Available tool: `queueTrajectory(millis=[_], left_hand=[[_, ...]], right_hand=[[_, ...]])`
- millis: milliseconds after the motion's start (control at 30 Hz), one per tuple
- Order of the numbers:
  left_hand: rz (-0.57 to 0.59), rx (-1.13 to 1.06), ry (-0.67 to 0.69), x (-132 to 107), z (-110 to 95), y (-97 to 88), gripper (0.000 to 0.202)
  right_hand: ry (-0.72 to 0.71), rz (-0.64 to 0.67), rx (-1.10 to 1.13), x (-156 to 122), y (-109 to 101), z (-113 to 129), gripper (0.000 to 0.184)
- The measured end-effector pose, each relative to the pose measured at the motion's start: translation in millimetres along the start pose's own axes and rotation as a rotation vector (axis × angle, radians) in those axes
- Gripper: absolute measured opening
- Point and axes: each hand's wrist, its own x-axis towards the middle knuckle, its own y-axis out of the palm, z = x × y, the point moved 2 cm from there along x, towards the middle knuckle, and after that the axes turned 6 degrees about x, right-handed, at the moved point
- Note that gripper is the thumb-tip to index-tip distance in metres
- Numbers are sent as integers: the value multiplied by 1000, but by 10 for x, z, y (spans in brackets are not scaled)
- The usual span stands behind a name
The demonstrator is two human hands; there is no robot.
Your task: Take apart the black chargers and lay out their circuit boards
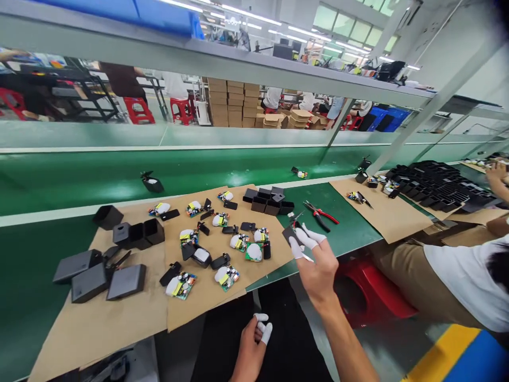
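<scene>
Over the table's front edge, my right hand [318,260] grips a small black plastic case [292,236] with thin parts sticking up from its top. White finger cots cover several of its fingertips. Low in front of my lap, my left hand [254,339] is loosely curled, also in white cots, and nothing shows between its fingers. Just beyond the held case lie red-and-black pliers [319,215]. Left of it, circuit boards [254,251] with white blobs and black end caps [220,261] wired to them are spread over brown cardboard [207,294].
Empty black cases stand in groups at the left [125,281] and behind the boards [264,201]. Many more black cases [429,183] are at the right. A co-worker in a white shirt [465,270] sits close on my right, by a red stool [361,292]. A shelf [238,61] crosses overhead.
</scene>
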Motion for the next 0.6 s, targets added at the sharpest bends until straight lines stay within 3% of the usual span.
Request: queueTrajectory(millis=[200,367,500,600], left_hand=[[53,20,-8,-25,-43,-73,68],[65,31,-2,-49,-96,-100,67],[87,8,6,-51,-101,-81,64],[97,-11,0,-27,-86,-66,60]], right_hand=[[106,120,-39,-206,228,-234,17],[229,104,99,-244,240,-303,23],[370,-3,263,-192,191,-76,37],[658,-131,639,-190,136,231,34]])
